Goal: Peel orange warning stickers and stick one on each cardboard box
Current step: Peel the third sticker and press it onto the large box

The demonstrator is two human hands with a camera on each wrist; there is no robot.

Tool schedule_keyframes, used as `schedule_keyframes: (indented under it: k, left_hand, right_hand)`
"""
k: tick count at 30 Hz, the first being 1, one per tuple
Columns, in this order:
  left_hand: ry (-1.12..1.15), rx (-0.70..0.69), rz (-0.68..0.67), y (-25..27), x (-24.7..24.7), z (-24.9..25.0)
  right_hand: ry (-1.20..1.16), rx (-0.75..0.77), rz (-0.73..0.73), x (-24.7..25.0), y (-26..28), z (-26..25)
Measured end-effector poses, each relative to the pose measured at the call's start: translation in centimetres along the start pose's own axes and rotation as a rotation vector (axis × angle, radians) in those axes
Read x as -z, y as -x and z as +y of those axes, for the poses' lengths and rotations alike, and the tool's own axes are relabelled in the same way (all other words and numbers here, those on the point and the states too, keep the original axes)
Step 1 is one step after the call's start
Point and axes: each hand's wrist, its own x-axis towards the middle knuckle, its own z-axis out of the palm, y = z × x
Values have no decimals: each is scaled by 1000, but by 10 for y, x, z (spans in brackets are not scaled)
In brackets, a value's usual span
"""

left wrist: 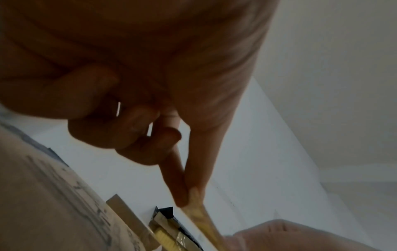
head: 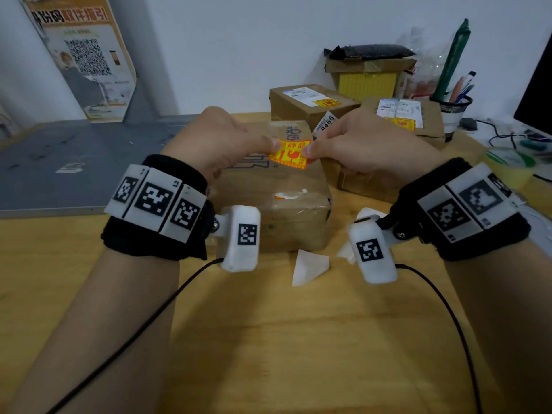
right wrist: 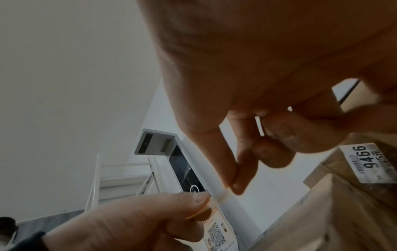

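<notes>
My sticker (head: pixel 289 154): orange border, yellow centre, red print. Box (head: pixel 286 210) under it plain brown cardboard. Surface (head: pixel 268 339) light wood grain. My wristbands (head: pixel 155 201) black with white black-patterned marker tiles.

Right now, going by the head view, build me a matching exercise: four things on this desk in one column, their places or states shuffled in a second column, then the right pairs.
Column one:
1. orange-and-yellow warning sticker
2. black mesh pen cup
3. white triangular scrap of backing paper
4. large brown cardboard box nearest the person

Column two:
A. lying flat on the wooden desk in front of that box
B. pinched between left hand and right hand
C. standing far right, holding pens
D. under the held sticker, no whole orange sticker seen on top

Pairs: 1-B, 2-C, 3-A, 4-D
</notes>
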Motion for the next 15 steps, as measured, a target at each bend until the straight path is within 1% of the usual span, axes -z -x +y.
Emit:
schedule_keyframes:
  k: [4, 8, 10, 15]
  left_hand:
    - [-121, 3, -72, 5, 0, 3]
    - [-202, 1, -167, 7, -1, 4]
    - [-227, -15, -184, 10, -2, 5]
    - [-295, 4, -226, 16, 0, 8]
  right_hand:
    - [61, -38, -104, -2, 0, 3]
    - [136, -38, -135, -4, 1, 3]
    - [158, -38, -141, -5, 1, 3]
    - [178, -52, -172, -8, 1, 3]
